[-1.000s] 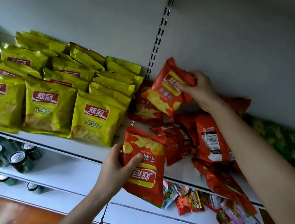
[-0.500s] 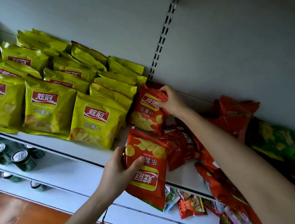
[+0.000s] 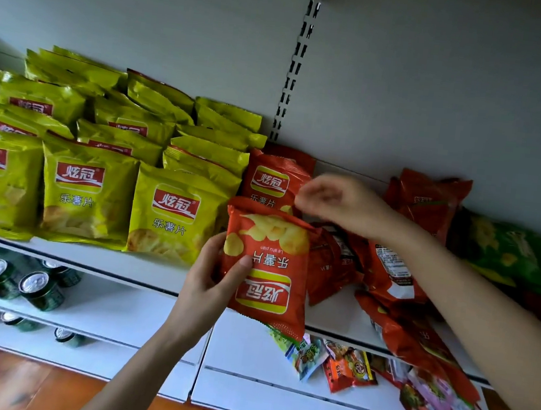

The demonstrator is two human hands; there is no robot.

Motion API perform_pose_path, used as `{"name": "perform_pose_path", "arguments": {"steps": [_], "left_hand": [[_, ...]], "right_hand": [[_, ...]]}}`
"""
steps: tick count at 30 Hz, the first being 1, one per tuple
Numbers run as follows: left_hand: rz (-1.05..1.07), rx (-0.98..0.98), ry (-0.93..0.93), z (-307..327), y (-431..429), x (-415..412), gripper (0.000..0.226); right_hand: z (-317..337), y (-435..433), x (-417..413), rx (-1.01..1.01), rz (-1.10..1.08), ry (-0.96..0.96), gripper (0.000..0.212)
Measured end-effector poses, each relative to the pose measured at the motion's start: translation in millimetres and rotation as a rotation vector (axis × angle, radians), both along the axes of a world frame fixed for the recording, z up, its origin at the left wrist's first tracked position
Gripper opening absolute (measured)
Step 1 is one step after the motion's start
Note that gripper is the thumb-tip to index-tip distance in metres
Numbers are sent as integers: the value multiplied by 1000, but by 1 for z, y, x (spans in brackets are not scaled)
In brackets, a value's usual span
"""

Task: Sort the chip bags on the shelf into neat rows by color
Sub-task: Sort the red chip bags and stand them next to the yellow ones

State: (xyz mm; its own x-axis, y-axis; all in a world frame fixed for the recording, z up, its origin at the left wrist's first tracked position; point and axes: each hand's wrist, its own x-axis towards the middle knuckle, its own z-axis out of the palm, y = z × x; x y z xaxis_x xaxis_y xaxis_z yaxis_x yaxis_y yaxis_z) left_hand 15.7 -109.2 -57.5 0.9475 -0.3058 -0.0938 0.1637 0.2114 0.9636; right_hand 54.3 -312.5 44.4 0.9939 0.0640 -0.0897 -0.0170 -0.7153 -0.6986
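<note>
Red chip bag (image 3: 265, 271), upside down, is gripped at the near edge of the shelf (image 3: 104, 260) by the left hand (image 3: 209, 285), fingers clamped on its left side. The right hand (image 3: 340, 202) is blurred beside an upright red bag (image 3: 271, 181) farther back; whether its fingers are apart or together cannot be told.

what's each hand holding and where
Left hand grips the upside-down red bag by its left edge, thumb on front. Right hand, blurred beside the upright red bag: cannot tell.
</note>
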Motion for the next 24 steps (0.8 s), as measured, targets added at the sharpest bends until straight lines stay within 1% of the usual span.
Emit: {"name": "perform_pose_path", "arguments": {"steps": [1, 2, 4, 7, 9, 10, 11, 12, 13, 14, 15, 17, 18, 19, 20, 22, 23, 24], "left_hand": [[-13, -5, -21, 0, -1, 2, 32], [-29, -1, -39, 1, -2, 3, 35], [-51, 3, -52, 1, -5, 4, 39], [5, 41, -88, 1, -6, 1, 41], [120, 26, -50, 3, -5, -1, 56], [175, -15, -9, 4, -4, -2, 64], [212, -56, 23, 4, -3, -2, 65], [227, -89, 37, 7, -3, -2, 60], [229, -104, 34, 9, -3, -1, 52], [219, -107, 15, 13, -2, -1, 44], [204, -94, -17, 16, -2, 0, 42], [146, 15, -136, 19, 4, 4, 46], [86, 80, -211, 22, 7, 6, 49], [4, 124, -282, 25, 10, 8, 48], [-84, 140, -346, 30, 11, 9, 46], [-209, 163, -444, 35, 10, 12, 45], [-214, 200, -498, 36, 9, 13, 46], [-144, 287, -579, 35, 7, 14, 46]], "right_hand": [[1, 4, -8, -5, 78, 120, 50], [-1, 5, -13, -23, 130, 172, 50], [-5, 3, -15, -16, 140, 153, 34], [-3, 0, -15, 75, 42, 91, 23], [-1, -2, -18, 170, -84, 14, 21], [-1, -2, -22, 239, -152, 3, 23], [-3, 0, -26, 292, -206, 19, 29], [-6, 2, -31, 303, -233, 60, 37], [-10, 3, -37, 249, -234, 107, 45], [-13, 5, -43, 128, -216, 126, 54], [-12, 5, -50, -21, -199, 100, 66], [-2, 5, -60, -246, -165, -85, 85], [7, 7, -63, -294, -113, -166, 87], [14, 10, -66, -321, -30, -185, 85], [17, 13, -67, -338, 80, -136, 80], [12, 20, -65, -347, 267, 47, 58], [5, 20, -63, -328, 288, 97, 46], [0, 18, -60, -288, 261, 101, 36]]}}
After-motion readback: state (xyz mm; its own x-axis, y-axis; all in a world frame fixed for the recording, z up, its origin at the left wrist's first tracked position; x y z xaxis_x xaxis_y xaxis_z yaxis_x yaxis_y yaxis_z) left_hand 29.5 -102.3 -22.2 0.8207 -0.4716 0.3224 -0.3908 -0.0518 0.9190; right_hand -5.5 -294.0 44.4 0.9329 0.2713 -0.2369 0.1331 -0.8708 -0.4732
